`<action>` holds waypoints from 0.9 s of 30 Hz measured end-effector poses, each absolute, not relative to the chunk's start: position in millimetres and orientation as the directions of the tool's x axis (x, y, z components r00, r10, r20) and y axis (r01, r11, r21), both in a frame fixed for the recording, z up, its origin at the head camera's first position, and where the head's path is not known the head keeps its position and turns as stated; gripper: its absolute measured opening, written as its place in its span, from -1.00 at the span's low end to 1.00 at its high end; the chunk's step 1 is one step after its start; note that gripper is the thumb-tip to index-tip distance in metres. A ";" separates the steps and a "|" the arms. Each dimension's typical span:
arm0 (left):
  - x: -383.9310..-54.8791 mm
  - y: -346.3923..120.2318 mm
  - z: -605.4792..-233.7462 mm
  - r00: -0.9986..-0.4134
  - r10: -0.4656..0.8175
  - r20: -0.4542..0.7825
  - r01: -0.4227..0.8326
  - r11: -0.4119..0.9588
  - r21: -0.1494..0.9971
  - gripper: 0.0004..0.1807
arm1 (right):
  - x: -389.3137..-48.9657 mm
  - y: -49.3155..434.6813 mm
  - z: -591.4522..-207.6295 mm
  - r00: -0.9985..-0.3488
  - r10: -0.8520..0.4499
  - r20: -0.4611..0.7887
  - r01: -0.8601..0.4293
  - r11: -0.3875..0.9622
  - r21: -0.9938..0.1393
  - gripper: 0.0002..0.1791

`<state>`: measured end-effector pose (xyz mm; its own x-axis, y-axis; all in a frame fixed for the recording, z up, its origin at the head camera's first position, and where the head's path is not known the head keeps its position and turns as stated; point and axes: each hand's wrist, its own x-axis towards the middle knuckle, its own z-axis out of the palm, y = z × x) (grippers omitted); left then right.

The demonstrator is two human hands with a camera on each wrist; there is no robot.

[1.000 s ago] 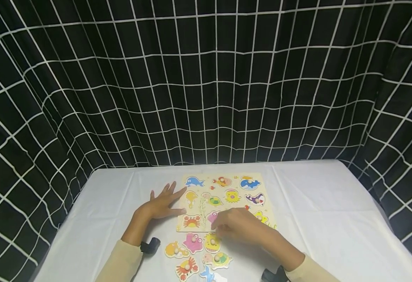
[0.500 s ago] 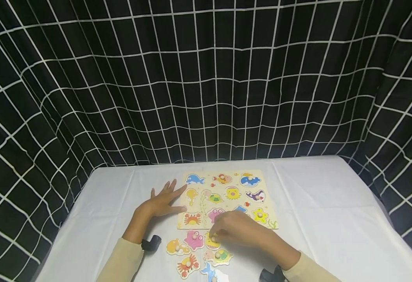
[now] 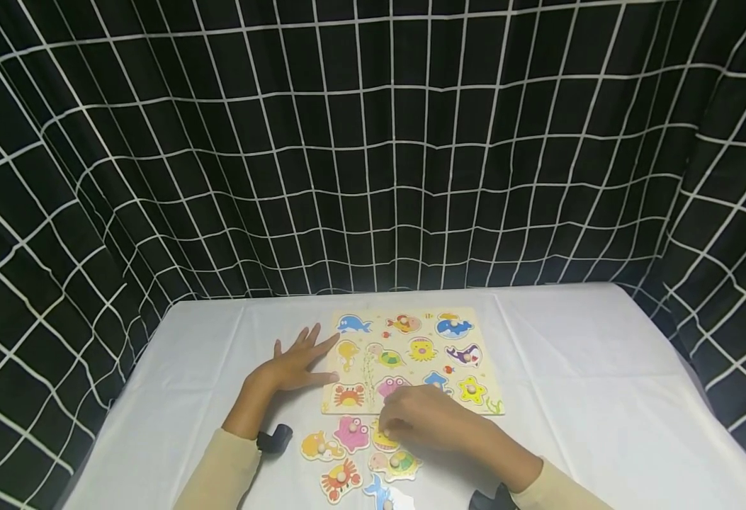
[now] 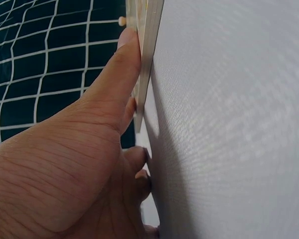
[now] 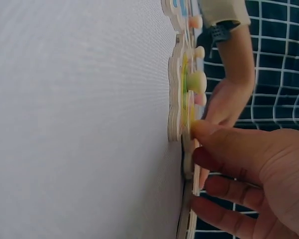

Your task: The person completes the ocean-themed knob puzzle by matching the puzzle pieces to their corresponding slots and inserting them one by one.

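Observation:
My left hand (image 3: 292, 365) lies flat with spread fingers at the left edge of a wooden sea-animal peg puzzle board (image 3: 426, 368). In the left wrist view, its thumb (image 4: 124, 59) rests along the board's edge. In front of the board, my right hand (image 3: 430, 419) pinches a yellow octopus puzzle piece (image 3: 383, 443) by its knob, thumb and index fingertip close together over it. The right wrist view shows the thumb (image 5: 224, 142) on that piece's near side. A pink piece (image 3: 352, 433) and a turtle piece (image 3: 395, 465) lie close beside it.
An orange seahorse piece (image 3: 320, 448), a crab piece (image 3: 341, 480) and a blue dolphin-like piece (image 3: 385, 496) lie nearer on the white tablecloth (image 3: 557, 368). Knobbed pieces, including a yellow starfish (image 3: 471, 389), sit in the board. A dark grid curtain (image 3: 392, 163) stands behind.
My right hand has come down from the board's front edge to the yellow octopus piece, uncovering the starfish and a blue piece in the board. My left hand has stayed put.

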<state>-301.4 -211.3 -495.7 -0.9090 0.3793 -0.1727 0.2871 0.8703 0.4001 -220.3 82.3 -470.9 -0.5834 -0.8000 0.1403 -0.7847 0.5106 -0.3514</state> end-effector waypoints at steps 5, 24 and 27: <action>-302.2 -211.8 -496.6 -0.907 0.382 -0.176 0.291 0.872 0.393 -0.07 | -219.2 82.8 -469.4 -0.587 -0.794 0.157 -0.785 0.510 -0.352 -0.90; -303.8 -212.3 -500.2 -0.907 0.376 -0.190 0.278 0.873 0.400 -0.05 | -221.0 88.0 -468.0 -0.621 -0.777 0.106 -0.750 0.549 -0.368 -0.92; -304.2 -212.2 -500.6 -0.908 0.375 -0.186 0.278 0.872 0.403 -0.05 | -221.5 89.1 -467.7 -0.621 -0.778 0.093 -0.745 0.549 -0.380 -0.90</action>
<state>-304.2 -212.2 -500.6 -0.9080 0.3754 -0.1863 0.2778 0.8719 0.4032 -221.5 89.1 -467.7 -0.6209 -0.7784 0.0926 -0.7446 0.5488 -0.3801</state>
